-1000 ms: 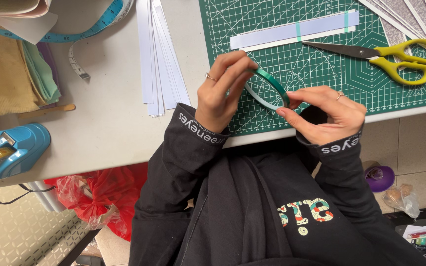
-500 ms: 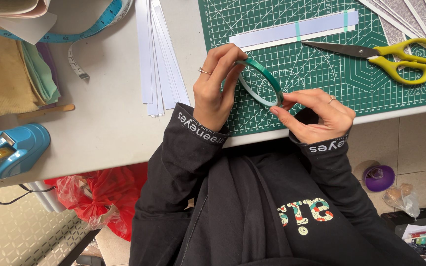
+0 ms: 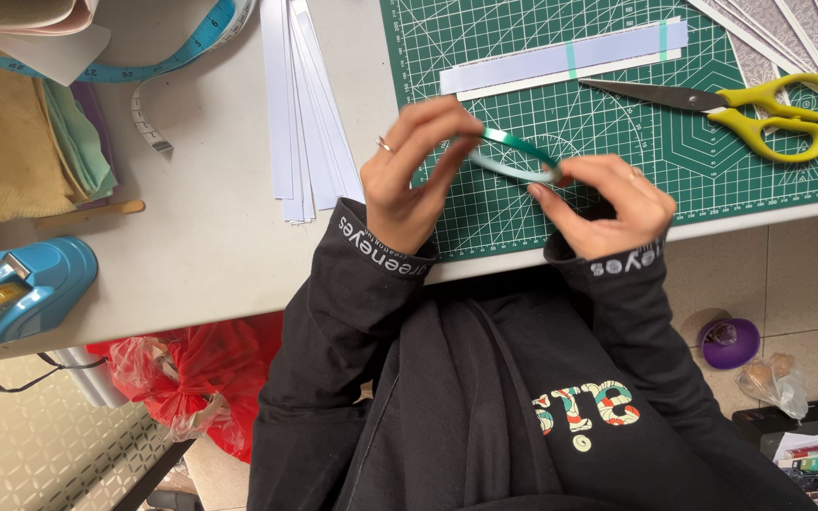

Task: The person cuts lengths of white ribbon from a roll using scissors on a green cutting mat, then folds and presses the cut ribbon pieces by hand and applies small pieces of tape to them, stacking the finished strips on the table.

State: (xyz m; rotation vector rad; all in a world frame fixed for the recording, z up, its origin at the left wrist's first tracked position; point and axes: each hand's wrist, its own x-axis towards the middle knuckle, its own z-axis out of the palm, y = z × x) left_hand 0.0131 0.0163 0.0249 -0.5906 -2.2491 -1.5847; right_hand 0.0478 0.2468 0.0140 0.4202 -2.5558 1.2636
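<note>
Tape ring (image 3: 515, 156) tilted flatter, far edge hidden

A pale grey tabletop (image 3: 191, 255) spans the upper view, carrying a green cutting mat (image 3: 617, 142) at its near edge. Beneath the table edge lies a beige tiled floor (image 3: 807, 274). At lower left, a cream patterned floor covering (image 3: 40, 445) meets a red plastic bag (image 3: 210, 369). Lighting is even and diffuse.
</note>
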